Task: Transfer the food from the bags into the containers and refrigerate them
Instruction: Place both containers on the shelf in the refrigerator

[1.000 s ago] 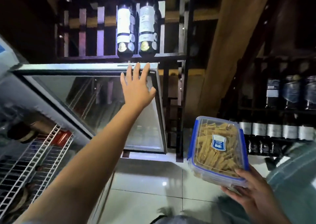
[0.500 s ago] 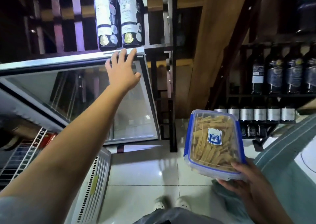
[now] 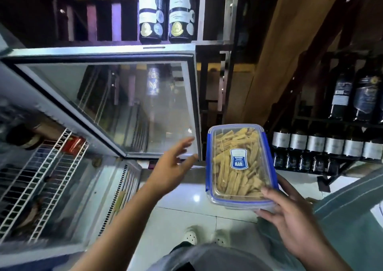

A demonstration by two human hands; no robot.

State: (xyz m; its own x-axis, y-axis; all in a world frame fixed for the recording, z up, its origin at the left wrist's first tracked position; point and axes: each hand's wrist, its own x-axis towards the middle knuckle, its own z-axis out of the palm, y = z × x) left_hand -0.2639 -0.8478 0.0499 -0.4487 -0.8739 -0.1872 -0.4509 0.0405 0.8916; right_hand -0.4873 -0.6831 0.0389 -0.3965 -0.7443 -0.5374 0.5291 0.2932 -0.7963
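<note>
A clear plastic container (image 3: 238,165) with blue clips and a blue label on its lid is full of tan food sticks. My right hand (image 3: 290,214) grips its near end from below and holds it level over the floor. My left hand (image 3: 172,167) hangs in the air with fingers spread, empty, just left of the container and in front of the lower corner of the glass fridge door (image 3: 132,105). That door stands wide open. White wire shelves (image 3: 45,177) show inside the fridge on the left.
Two wine bottles (image 3: 165,12) stand on a dark rack above the door. More bottles (image 3: 327,144) fill racks at the right. A wooden beam (image 3: 279,49) slants between them. White tiled floor (image 3: 178,219) and my shoes lie below. A red item (image 3: 73,145) sits on the fridge shelf.
My left hand has let go of the door's top edge and dropped down toward the container. The door stays open. The container has hardly shifted in my right hand.
</note>
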